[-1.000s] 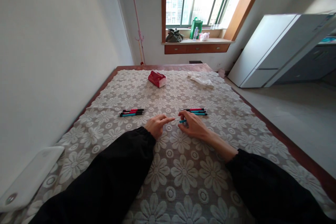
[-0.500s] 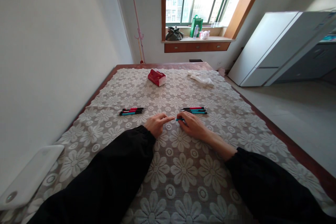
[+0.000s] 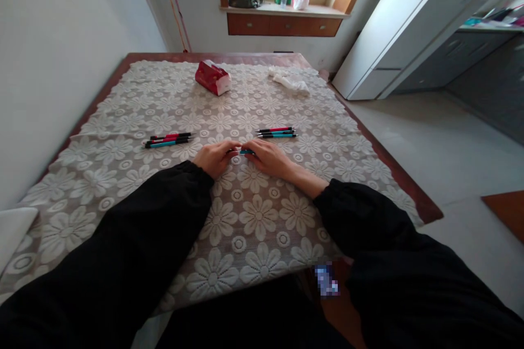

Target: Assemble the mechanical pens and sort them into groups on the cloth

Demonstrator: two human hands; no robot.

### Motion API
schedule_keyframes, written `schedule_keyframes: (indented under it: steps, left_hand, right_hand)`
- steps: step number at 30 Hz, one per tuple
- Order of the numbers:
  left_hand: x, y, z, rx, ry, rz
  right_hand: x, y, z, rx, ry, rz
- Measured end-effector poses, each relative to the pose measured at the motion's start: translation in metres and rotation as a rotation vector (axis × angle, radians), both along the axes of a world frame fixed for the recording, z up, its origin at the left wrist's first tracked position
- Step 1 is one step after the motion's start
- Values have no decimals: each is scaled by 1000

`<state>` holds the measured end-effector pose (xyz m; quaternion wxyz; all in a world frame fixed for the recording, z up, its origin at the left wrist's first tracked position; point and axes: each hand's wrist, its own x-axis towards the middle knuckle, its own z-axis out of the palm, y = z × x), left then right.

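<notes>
My left hand (image 3: 215, 158) and my right hand (image 3: 268, 157) meet fingertip to fingertip above the flowered tablecloth (image 3: 258, 217). Between the thumb and fingers of the right hand is a small blue object (image 3: 246, 151); most of it is hidden, so its kind is unclear. The left fingers are pinched together at its left end, and what they grip cannot be made out. Just beyond the right hand lies a row of red, black and blue slim pens (image 3: 277, 134). A similar group of pens (image 3: 168, 140) rests to the left, beyond the left wrist.
A red tissue pack (image 3: 213, 77) and a crumpled white plastic bag (image 3: 290, 82) lie toward the table's far end. At the left edge is part of a white flat object (image 3: 15, 229). A wall runs along the left side; a white fridge (image 3: 393, 27) stands right.
The view has tilted down and shifted right. My left hand's outstretched index finger has bent into a pinch, and its fingertips have come up to the blue object in my right hand.
</notes>
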<state>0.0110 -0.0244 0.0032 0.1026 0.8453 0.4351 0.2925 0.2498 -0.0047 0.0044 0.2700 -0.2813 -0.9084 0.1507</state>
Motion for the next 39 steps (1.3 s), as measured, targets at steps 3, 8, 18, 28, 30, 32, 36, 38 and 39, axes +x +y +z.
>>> schedule_keyframes:
  steps: [3,8,18,28,30,32,36,38,39]
  left_hand:
    - [0,1,2,-20,17,57]
    - [8,-3,10,-102,-28,90]
    - [23,-16,16,-243,-274,181]
    - [30,-23,16,-242,-306,169]
    - [30,-23,15,-230,-306,168]
    - [30,-24,14,-225,-326,168]
    - [28,-21,12,-246,-387,196]
    - [27,-20,12,-255,-376,195]
    - [27,-20,12,-252,-363,190]
  right_hand:
    - [0,-6,0,39,-53,-3]
    - [2,-5,2,-18,-97,-2]
    - [2,2,12,-213,13,0]
    - [7,-9,10,-241,93,-34]
    - [6,-9,12,-236,68,-41]
    - [6,-10,13,-232,55,-48]
    - [6,-13,12,-217,76,-50]
    - [7,-12,10,-219,79,-44]
    - [7,-11,9,-221,72,-45]
